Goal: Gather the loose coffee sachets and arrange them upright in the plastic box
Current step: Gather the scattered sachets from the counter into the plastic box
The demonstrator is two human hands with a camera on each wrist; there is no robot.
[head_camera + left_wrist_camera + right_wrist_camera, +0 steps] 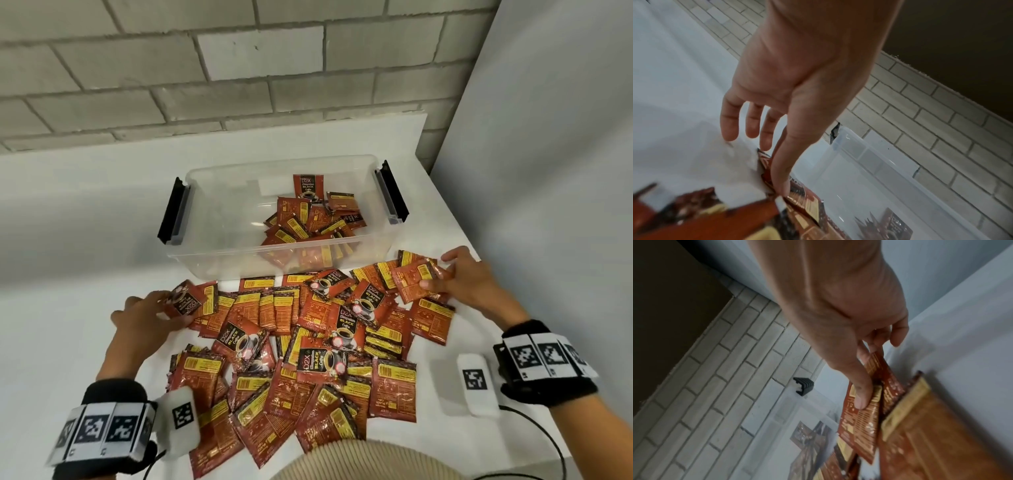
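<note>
Box mouth: the plastic box stands lidless, so I can reach in from above.
Inside, left: bare floor.
Inside, right: jumbled sachets.
Sides: black latches jut outward.
Before me: loose sachets cover the table up to the box's near wall.

white table, brick wall, black cable

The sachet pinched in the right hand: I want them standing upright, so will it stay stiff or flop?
Probably floppy: the sachet is a thin flat foil packet. Its glossy surface looks slippery. Most sachets in the plastic box lean or lie flat, so it likely needs support.
</note>
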